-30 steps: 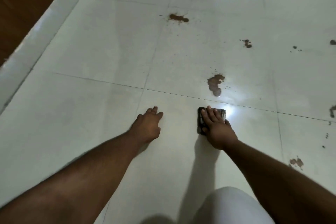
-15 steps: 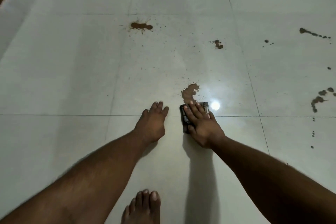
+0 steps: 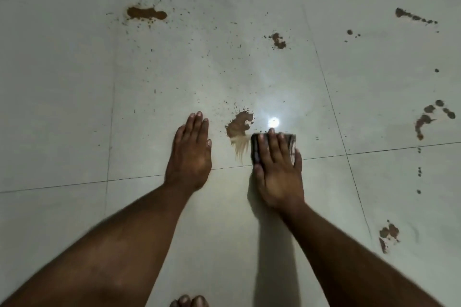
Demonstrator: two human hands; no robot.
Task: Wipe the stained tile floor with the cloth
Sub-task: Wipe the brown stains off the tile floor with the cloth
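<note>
My right hand [image 3: 278, 169] lies flat on a small dark cloth [image 3: 255, 149], pressing it to the pale tile floor [image 3: 62, 107]. Only the cloth's far edge and left side show past my fingers. Just left of the cloth is a brown stain [image 3: 239, 124] with a pale smear trailing from its near end toward the cloth. My left hand [image 3: 189, 154] rests palm down on the tile, fingers together, left of that stain and holding nothing.
More brown stains dot the floor: a large one [image 3: 146, 13] far left, a small one [image 3: 279, 41] further back, several at the right [image 3: 424, 121], one near right [image 3: 388, 234]. A lamp's glare [image 3: 273, 122] shines beside the cloth. My toes [image 3: 189, 301] show at the bottom edge.
The view has moved forward and right over the stains. My right hand has slid the cloth to the right of the near stain, leaving a pale smear. My left hand moved forward.
</note>
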